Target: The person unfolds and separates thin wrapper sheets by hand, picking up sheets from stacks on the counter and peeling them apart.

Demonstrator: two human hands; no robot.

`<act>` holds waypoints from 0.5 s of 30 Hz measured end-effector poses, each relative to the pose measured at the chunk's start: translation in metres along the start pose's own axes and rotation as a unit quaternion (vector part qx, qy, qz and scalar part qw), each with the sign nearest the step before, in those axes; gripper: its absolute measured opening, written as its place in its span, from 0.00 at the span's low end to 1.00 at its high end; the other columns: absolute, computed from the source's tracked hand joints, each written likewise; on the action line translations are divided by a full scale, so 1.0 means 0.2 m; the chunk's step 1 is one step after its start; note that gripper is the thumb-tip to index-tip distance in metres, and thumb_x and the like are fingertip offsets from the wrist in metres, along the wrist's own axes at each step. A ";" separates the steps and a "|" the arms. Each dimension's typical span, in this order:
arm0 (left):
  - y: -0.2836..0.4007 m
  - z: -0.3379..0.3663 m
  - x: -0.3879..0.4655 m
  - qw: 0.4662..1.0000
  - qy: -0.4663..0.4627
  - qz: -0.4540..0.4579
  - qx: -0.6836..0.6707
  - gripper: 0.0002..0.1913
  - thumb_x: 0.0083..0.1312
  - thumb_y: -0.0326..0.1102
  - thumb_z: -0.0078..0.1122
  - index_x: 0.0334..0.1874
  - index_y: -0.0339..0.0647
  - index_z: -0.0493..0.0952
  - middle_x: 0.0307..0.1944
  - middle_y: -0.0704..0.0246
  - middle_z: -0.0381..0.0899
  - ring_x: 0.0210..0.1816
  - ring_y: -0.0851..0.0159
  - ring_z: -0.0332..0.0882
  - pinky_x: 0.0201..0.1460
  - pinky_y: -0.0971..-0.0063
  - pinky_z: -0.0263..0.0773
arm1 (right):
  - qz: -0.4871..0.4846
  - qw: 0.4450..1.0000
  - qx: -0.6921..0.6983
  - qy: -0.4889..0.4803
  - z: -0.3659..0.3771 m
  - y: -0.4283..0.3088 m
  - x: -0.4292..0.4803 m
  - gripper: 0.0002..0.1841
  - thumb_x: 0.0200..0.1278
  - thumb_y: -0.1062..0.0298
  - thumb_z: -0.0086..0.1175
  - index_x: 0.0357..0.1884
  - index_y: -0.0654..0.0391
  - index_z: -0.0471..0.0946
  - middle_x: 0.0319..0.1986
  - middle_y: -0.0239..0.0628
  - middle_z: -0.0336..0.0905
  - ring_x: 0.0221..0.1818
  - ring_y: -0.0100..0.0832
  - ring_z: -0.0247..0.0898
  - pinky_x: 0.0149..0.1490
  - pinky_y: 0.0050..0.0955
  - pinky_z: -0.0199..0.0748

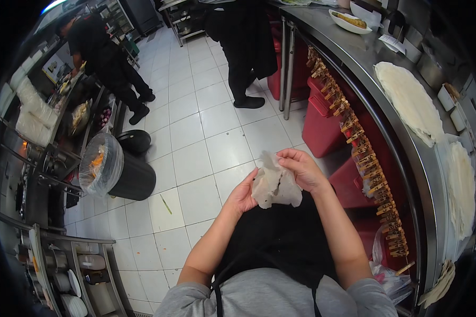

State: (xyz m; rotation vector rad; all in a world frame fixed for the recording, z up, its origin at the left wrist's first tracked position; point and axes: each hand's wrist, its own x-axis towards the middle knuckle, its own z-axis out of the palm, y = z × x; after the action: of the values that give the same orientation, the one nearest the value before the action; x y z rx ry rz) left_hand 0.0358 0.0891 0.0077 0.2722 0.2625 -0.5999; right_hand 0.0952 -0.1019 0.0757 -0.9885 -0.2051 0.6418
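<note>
A thin, pale, torn wrapper sheet (267, 188) hangs in front of my black apron, held up between both hands. My left hand (242, 194) grips its left edge, thumb up. At its upper right, my right hand (303, 169) pinches the sheet between thumb and fingers. A dark split runs down its middle. On the steel counter (404, 158) to my right lie a stack of round pale wrappers (408, 99) and a second stack (461, 190) on clear plastic. A crumpled wrapper piece (440, 283) lies at the counter's near end.
Clothespins (367, 158) line the counter's edge above red bins (321, 123). A lined black bin (133, 178) with orange scraps stands left on the tiled floor (182, 158). One person (99, 51) bends over the left worktop; another person (242, 47) stands ahead. A plate (350, 21) holds food.
</note>
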 end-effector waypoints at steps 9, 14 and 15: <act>0.01 0.15 -0.17 0.912 0.107 0.313 0.243 0.14 0.66 0.31 0.56 0.50 0.43 0.64 0.38 0.65 0.80 0.36 0.68 0.81 0.34 0.74 0.79 | -0.008 0.995 0.104 0.003 -0.13 -0.08 -0.19 0.10 0.61 0.77 0.50 0.45 0.59 0.71 0.38 0.34 0.77 0.46 0.30 0.75 0.52 0.34 0.73; -0.19 -0.16 -0.42 0.855 0.260 0.112 0.435 0.25 0.63 0.35 0.62 0.55 0.37 0.58 0.38 0.62 0.79 0.34 0.69 0.80 0.29 0.75 0.77 | 0.250 0.960 -0.122 -0.024 -0.38 0.14 -0.39 0.12 0.61 0.72 0.54 0.46 0.58 0.67 0.37 0.37 0.77 0.39 0.31 0.78 0.42 0.31 0.78; -0.18 -0.17 -0.44 0.856 0.265 0.104 0.432 0.25 0.63 0.35 0.62 0.55 0.37 0.58 0.38 0.62 0.79 0.34 0.69 0.80 0.29 0.75 0.77 | 0.336 0.910 -0.243 -0.034 -0.40 0.17 -0.41 0.13 0.62 0.70 0.54 0.46 0.58 0.66 0.36 0.37 0.77 0.37 0.30 0.78 0.40 0.30 0.79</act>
State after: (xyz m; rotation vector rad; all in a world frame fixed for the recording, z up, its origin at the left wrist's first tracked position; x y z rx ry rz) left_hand -0.0612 0.1170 -0.0018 1.3374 0.4780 -0.3811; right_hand 0.0510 -0.1935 0.0131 -1.5391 -0.0784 1.2973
